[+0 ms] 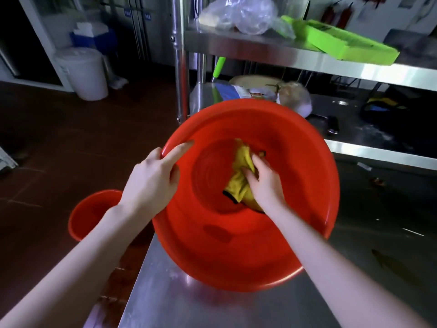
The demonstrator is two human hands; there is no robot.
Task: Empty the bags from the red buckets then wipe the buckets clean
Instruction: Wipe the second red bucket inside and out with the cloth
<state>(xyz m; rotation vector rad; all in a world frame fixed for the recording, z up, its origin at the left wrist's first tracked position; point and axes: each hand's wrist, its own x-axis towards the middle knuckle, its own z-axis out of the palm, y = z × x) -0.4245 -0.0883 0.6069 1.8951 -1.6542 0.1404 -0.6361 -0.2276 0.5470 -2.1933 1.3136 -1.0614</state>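
A red bucket (236, 245) sits tilted on the steel bench (179, 301). The left hand (151, 181) grips its left rim; the right hand (264, 183), deeper inside, clutches a yellow cloth (238, 178) against the bottom. A second bucket (87, 214) stands on the floor, left.

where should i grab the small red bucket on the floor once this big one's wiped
By its rim, from straight above. The small bucket stands upright, mouth up, left of the table, and shows no handle. For now the left hand grips the big bucket by its rim, and the right hand holds the yellow cloth.
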